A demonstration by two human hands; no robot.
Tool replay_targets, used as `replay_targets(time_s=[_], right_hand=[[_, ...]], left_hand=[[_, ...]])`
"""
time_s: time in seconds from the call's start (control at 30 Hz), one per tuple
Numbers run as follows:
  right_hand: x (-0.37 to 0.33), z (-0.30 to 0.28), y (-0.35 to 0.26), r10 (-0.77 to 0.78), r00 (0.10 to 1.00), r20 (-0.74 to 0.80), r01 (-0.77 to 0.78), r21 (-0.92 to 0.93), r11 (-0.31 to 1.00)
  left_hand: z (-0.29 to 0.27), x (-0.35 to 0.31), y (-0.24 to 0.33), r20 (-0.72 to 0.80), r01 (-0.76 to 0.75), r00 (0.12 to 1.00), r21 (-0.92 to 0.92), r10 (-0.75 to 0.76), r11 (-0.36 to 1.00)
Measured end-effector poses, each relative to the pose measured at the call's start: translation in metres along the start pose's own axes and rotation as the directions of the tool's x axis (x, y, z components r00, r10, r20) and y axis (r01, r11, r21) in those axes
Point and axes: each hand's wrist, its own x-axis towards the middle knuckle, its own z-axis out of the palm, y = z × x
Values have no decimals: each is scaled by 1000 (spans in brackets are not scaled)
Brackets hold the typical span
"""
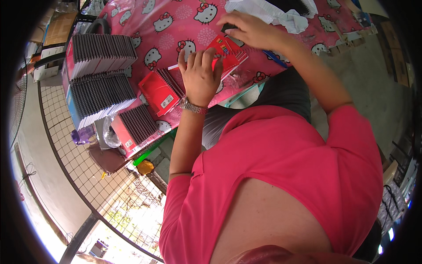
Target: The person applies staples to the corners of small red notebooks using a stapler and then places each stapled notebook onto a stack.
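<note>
On the pink patterned table cover, a red spiral notebook [226, 53] lies in front of me. My left hand [200, 75] is over its left part, fingers spread and bent, and it holds nothing that I can see. Whether the fingertips press on the cover cannot be made out. Beyond the notebook's right corner, my right hand [250, 31] pinches a small dark block [228, 27] between thumb and fingers; its kind is unclear. To the left of my left hand sits a short stack of red spiral notebooks [161, 91], bindings turned toward the right.
Tall piles of spiral notebooks [103, 94] line the table's left side, with a smaller pile [134, 125] at the near left corner. Crumpled white paper [292, 22] lies at the far right. A blue pen-like item [276, 58] rests by the edge. Wire mesh [66, 127] stands left.
</note>
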Motion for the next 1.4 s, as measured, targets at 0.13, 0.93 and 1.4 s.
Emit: replay_targets(time_s=[0.13, 0.93, 1.4], right_hand=[[10, 9, 60, 35, 978, 204, 46, -380, 924], [6, 6, -9, 69, 874, 481, -468, 795, 387], [-8, -5, -5, 65, 916, 397, -393, 847, 358]], left_hand=[[-3, 1, -2, 45, -2, 999, -49, 4, 999], [-4, -31, -30, 185, -159, 969, -32, 162, 987], [-29, -2, 4, 176, 43, 982, 133, -66, 990]])
